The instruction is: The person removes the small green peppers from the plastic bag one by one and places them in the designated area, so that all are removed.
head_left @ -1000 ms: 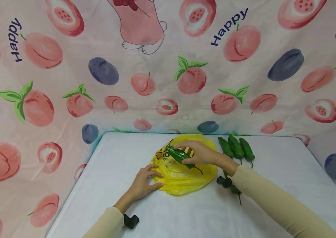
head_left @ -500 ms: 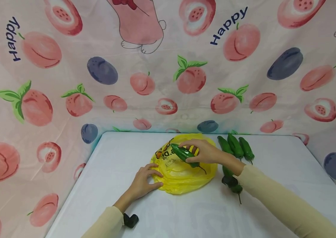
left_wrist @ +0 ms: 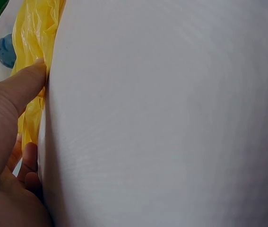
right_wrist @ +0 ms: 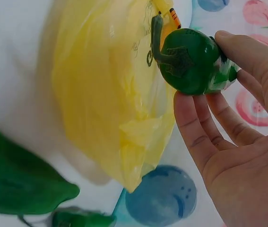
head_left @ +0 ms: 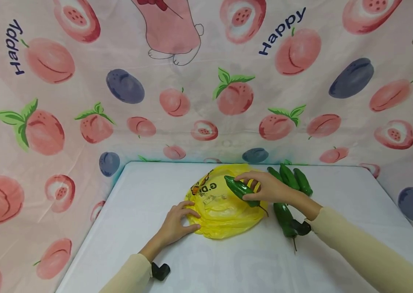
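My right hand (head_left: 270, 187) pinches a long green chilli pepper (head_left: 236, 186) between thumb and fingers, raised above the right part of a yellow plastic bag (head_left: 224, 221). Its stem points toward the lower right; in the right wrist view the stem end of the pepper (right_wrist: 190, 59) faces the camera. The bag lies bunched on the white table, black print on its upper left. At the bag's left edge my left hand (head_left: 177, 224) rests with thumb and fingertips apart. The left wrist view shows that thumb (left_wrist: 30, 82) touching the yellow plastic.
Three green peppers (head_left: 303, 182) lie side by side at the back right, partly behind my right hand. Nearer lies another pepper (head_left: 283, 217), partly covered by the black wrist camera (head_left: 302, 228). A fruit-patterned cloth (head_left: 199, 81) hangs behind the white table (head_left: 148, 183).
My right hand has moved to the right with the pepper, uncovering more of the bag's print and covering more of the back peppers. The left hand stays at the bag's edge.
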Motion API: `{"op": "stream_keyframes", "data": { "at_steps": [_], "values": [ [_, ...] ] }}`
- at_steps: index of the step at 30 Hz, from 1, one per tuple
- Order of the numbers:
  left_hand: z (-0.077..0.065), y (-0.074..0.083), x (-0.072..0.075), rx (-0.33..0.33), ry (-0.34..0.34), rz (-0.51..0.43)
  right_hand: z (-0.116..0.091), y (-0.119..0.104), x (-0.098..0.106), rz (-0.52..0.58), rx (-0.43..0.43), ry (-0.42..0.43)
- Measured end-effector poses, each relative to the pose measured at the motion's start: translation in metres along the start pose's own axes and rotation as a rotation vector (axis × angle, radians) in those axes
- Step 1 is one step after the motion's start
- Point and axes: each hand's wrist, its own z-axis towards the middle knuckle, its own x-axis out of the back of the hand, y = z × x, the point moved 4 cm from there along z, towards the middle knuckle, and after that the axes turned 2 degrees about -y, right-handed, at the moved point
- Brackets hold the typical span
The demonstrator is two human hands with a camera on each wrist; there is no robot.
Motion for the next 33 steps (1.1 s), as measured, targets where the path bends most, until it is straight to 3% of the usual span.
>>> {"op": "stream_keyframes", "data": {
  "at_steps": [20, 33],
  "values": [
    [0.0, -0.003, 0.0, -0.008, 0.006, -0.008, -0.053, 0.029, 0.022, -0.03, -0.023, 0.12],
    [-0.001, -0.001, 0.0, -0.009, 0.008, -0.013, -0.083, 0.041, 0.03, 0.006, -0.076, 0.166]
  ]
}}
